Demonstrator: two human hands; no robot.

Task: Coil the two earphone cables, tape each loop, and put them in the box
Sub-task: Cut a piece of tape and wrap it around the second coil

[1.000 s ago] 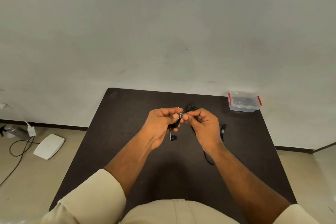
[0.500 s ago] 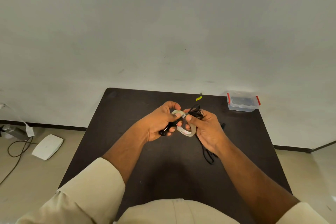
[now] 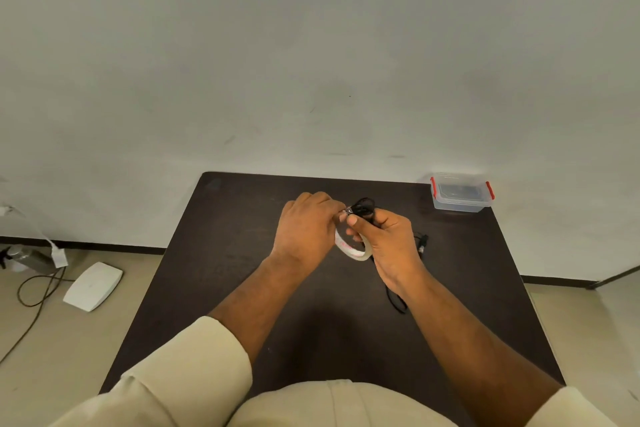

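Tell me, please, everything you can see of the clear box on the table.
The box is small, rectangular and looks like clear plastic, with a clear lid on and a red clip at each short end. It stands upright at the table's far right corner, near the wall. Neither hand touches it. Something dark shows through, unclear what.

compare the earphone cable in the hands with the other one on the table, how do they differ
The held earphone cable is bunched into a coil, gripped by the right hand above the table; the other earphone cable lies loose on the table, partly hidden by the right forearm. Both are thin and black.
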